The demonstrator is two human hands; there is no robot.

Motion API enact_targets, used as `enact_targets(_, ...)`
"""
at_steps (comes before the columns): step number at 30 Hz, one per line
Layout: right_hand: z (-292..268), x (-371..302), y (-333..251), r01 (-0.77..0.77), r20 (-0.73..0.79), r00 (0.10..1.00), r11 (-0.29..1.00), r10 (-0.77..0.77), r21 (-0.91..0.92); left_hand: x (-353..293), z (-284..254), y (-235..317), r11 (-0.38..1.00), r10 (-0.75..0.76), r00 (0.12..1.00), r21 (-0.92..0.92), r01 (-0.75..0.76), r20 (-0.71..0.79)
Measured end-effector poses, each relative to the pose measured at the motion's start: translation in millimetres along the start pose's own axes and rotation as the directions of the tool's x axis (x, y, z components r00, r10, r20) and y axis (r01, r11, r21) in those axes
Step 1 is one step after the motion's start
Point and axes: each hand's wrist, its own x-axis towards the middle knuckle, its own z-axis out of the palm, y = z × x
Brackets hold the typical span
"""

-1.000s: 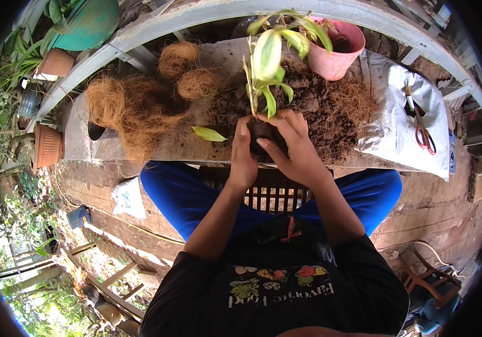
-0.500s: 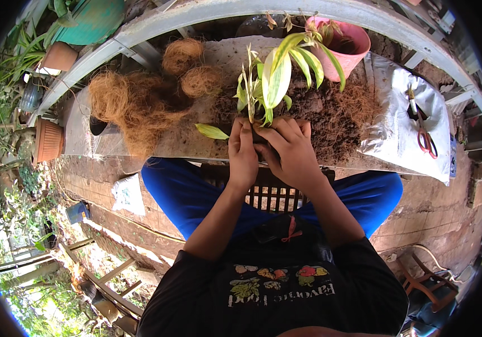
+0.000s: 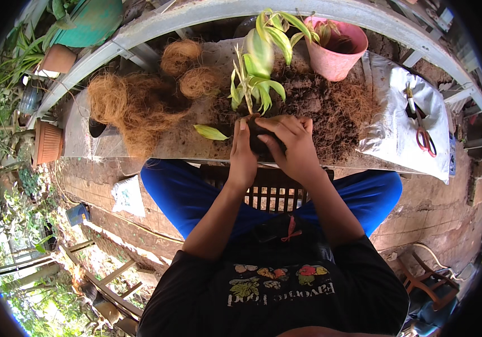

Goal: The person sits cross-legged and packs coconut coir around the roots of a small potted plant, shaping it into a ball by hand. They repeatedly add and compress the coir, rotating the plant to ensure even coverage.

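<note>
A leafy plant with yellow-green variegated leaves (image 3: 260, 62) stands up from a dark clump of soil (image 3: 259, 145) near the table's front edge. My left hand (image 3: 243, 158) is closed around the clump's left side, its fingertips by the stem base. From the right, my right hand (image 3: 295, 147) curls over the same clump, thumb and fingers pressed on it. Most of the clump's underside is hidden by the hands. Just left of my fingers lies a loose yellow-green leaf (image 3: 211, 132). Dark loose soil (image 3: 314, 106) spreads on the table beyond and right of my right hand.
Brown coconut fibre (image 3: 134, 106) is heaped on the left, with fibre balls (image 3: 182, 56) behind it. A pink pot (image 3: 336, 59) stands at the back right. Scissors (image 3: 425, 140) rest on a white sack (image 3: 387, 129) at right. A metal rail (image 3: 224, 21) borders the far side.
The plant's top has swung and its leaves have shifted left and away. My right hand's thumb has moved, uncovering more of the dark clump. The other things stay put.
</note>
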Motion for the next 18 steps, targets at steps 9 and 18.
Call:
enact_targets(9, -10, 0, 2, 0.009, -0.009, 1.000, 0.995, -0.008, 0.104, -5, -2, 6, 0.998, 0.051, 0.986, -0.045, -0.044, 0.157)
enact_targets(18, -9, -3, -3, 0.061, 0.040, 0.997, 0.998, -0.060, -0.013, 5, -23, -15, 0.989, 0.147, 0.973, -0.036, -0.143, 0.178)
